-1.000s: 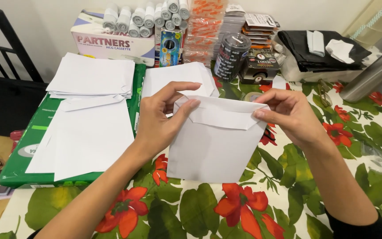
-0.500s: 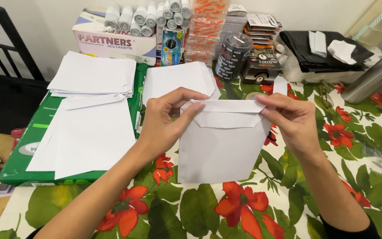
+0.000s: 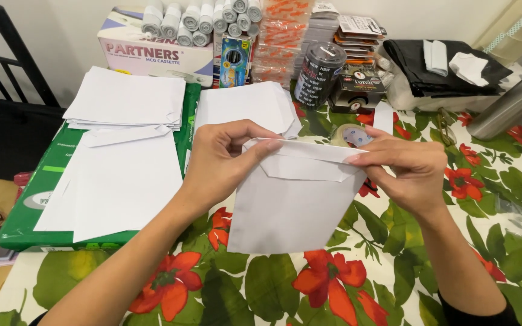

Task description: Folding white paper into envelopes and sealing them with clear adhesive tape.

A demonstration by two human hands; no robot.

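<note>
Both hands pinch one white envelope: the left hand (image 3: 219, 160) grips its top left corner, the right hand (image 3: 407, 170) its top right, flap folded down, held over the middle of the worktop (image 3: 357, 284), which wears a cloth of red flowers and green leaves. More envelopes (image 3: 122, 181) lie on a green ream (image 3: 28, 211) at the left edge. Boxes (image 3: 146, 54), paper rolls (image 3: 200, 18) and a tape roll (image 3: 348, 134) crowd the far edge against a pale wall.

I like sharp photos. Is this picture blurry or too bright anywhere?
Head view: the hands and white envelope look sharp; the white paper stacks are so bright their edges nearly vanish; the metal cylinder shows a shine, and the frame edges bend slightly.
</note>
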